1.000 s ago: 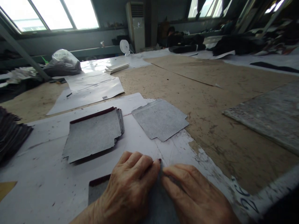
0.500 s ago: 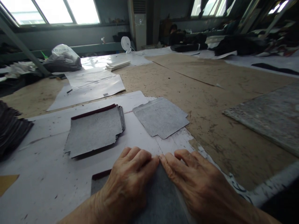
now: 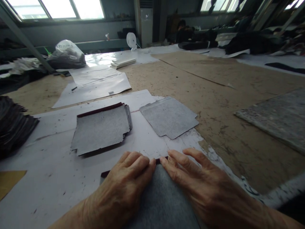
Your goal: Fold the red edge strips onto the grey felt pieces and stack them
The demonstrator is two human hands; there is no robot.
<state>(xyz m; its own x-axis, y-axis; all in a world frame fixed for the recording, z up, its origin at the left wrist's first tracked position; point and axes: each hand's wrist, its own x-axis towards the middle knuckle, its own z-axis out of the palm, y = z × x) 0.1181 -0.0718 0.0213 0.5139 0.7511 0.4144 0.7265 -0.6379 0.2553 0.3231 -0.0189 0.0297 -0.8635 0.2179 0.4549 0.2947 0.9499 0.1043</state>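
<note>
A grey fabric piece [image 3: 164, 200] with a dark maroon folded strip along its far edge lies in front of me. My left hand [image 3: 128, 187] is closed, its thumb and curled fingers pressed on that fold. On the same edge, a short way to the right, my right hand [image 3: 202, 184] pinches with thumb and forefinger while its other fingers are raised. Both palms cover much of the piece. Beyond my left hand sits a small stack of grey pieces [image 3: 102, 130] with maroon folded edges. A single flat grey piece [image 3: 170, 117] with notched corners lies right of it.
White paper [image 3: 47, 143] covers the near table over brown board [image 3: 214, 95]. A dark stack of pieces [image 3: 14, 127] stands at the left edge. Further back are a plastic bag [image 3: 68, 54], a white fan [image 3: 131, 41] and a mottled slab [image 3: 276, 117] at right.
My hands have moved slightly apart along the edge, baring a short length of maroon fold between them. The right hand's fingers are lifted more. The view has shifted a little.
</note>
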